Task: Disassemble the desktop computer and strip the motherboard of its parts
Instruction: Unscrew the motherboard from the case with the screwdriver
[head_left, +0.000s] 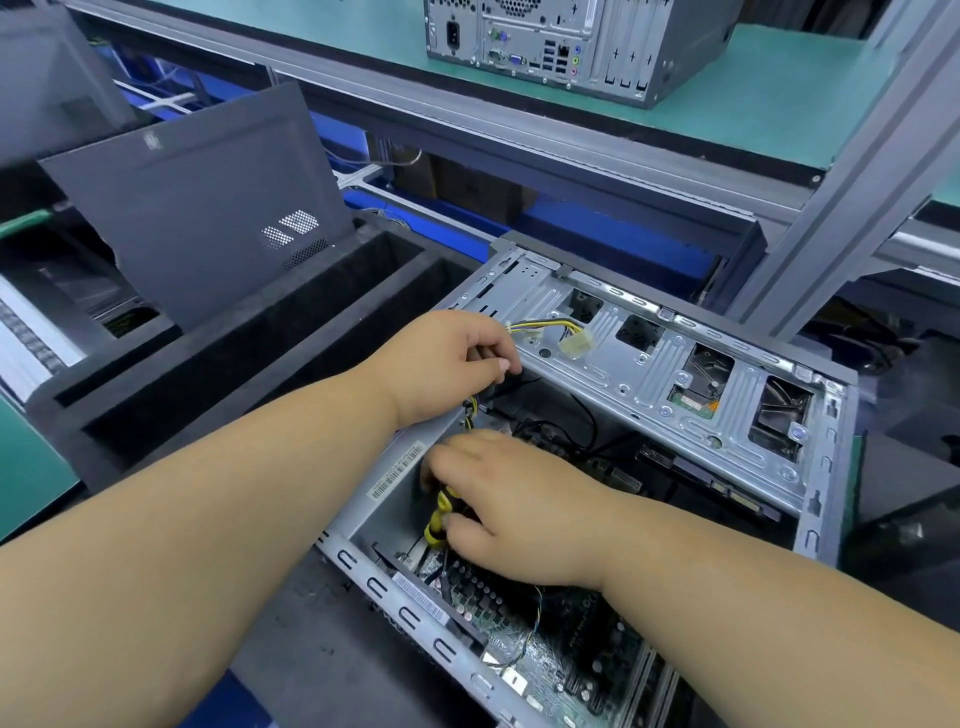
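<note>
Early stage, by the look of it. The desktop computer (649, 441) lies on its side on the dark work surface (311, 649) with its side open; the dark panel (208, 208) leaning upright at the left is likely its cover, so that step looks done. The motherboard (545, 654) is seated in the chassis with parts on it, the drive cage (675, 374) is in place, and a drive (727, 493) sits under it, so most of the strip-down is left. The left hand (457, 364) is curled round a bundle of cables at the case's upper edge; yellow-black wires with a white connector (574, 345) trail over the cage beside it. The right hand (519, 509) is down inside the case, fingers bent round a yellow-and-black cable bundle (439, 514) near the power supply (395, 478); whether it is pulling a plug off the board cannot be told, the fingers hide the end. Current step is probably freeing the power harness. Surroundings: a black foam tray with long slots (234, 374) just left of the case, green matting (26, 467) at the far left, blue framing (571, 218) behind, and a grey aluminium-frame shelf (519, 130) overhead with a green mat carrying a second tower (571, 47), rear ports facing the camera.
</note>
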